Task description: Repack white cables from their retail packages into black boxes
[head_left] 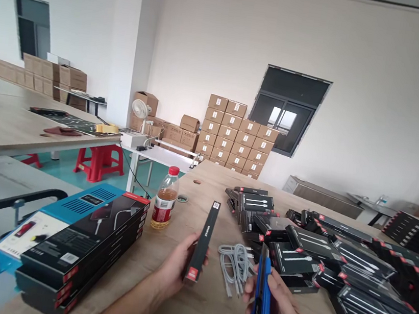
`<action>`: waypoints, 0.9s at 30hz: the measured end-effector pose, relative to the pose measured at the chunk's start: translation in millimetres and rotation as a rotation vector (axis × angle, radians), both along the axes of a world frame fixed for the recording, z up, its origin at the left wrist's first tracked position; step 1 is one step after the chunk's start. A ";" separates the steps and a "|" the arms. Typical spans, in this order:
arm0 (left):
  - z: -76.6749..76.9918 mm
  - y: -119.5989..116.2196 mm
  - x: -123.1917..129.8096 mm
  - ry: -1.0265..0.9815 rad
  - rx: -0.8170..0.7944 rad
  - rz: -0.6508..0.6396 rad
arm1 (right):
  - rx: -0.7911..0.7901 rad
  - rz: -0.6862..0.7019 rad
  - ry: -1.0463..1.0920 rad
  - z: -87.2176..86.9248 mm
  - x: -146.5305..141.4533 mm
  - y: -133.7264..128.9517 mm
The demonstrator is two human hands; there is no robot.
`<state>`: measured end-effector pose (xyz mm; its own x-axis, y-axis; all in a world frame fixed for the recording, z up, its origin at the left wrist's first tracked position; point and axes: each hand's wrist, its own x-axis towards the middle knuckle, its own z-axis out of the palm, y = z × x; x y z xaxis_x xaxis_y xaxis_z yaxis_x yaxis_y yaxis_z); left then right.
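We've got a slim black box (202, 242) gripped in our left hand (176, 266), held edge-up over the wooden table (205, 187). Our right hand (282, 311) is closed around a blue box cutter (260, 303), just right of the box. A bundle of white cables (236, 266) lies between them on the table. There's a drink bottle (165, 198) to the left and a messy pile of black boxes (335, 261) on the right.
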<state>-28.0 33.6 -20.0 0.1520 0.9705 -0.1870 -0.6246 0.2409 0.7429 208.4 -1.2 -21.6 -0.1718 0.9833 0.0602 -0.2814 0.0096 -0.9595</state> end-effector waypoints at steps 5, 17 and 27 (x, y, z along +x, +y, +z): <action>1.9 -6.4 3.3 0.023 0.101 -0.001 | 0.146 -0.129 -0.204 -7.0 -10.5 1.9; 6.5 -12.8 7.0 -0.091 0.022 -0.213 | 0.484 -0.239 -0.562 -31.3 -31.8 -9.3; 4.6 -8.8 12.0 -0.251 0.027 -0.222 | 0.781 -0.278 -0.862 -33.3 -32.2 -7.2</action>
<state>-16.0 24.8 -15.4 0.3983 0.9127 -0.0915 -0.7231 0.3737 0.5809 176.2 -8.4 -54.9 -0.2363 0.7422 0.6272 0.5563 0.6325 -0.5390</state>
